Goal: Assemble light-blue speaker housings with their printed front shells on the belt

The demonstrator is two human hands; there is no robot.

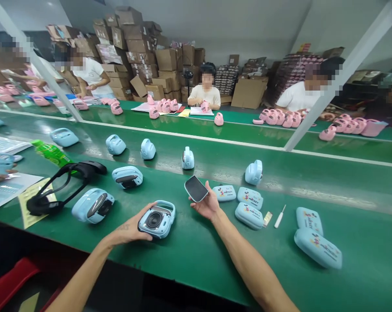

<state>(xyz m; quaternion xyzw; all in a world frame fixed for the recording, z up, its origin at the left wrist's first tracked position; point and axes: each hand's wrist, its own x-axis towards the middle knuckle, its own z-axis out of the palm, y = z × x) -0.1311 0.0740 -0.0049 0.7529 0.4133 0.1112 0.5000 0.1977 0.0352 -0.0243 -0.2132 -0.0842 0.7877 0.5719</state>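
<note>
My left hand [132, 227] is wrapped round a light blue speaker housing [163, 227] resting on the green table, its round black driver facing up and its handle at the far side. In my right hand [210, 204] is a speaker cover [196, 189], a blue-edged panel with its dark inner face showing, raised just above the table. Beside that hand lie several blue printed covers [249, 215]. Two more covers [318, 249] overlap farther right. Left of my left hand stand two blue speakers [93, 206] with dark openings.
A white screwdriver [279, 219] and a small label piece [267, 219] lie on the right. A black head strap [66, 186] and green bottle [53, 154] are at left. Blue speakers [187, 158] line the belt behind. Slanted metal posts [342, 80] cross the view; co-workers sit beyond.
</note>
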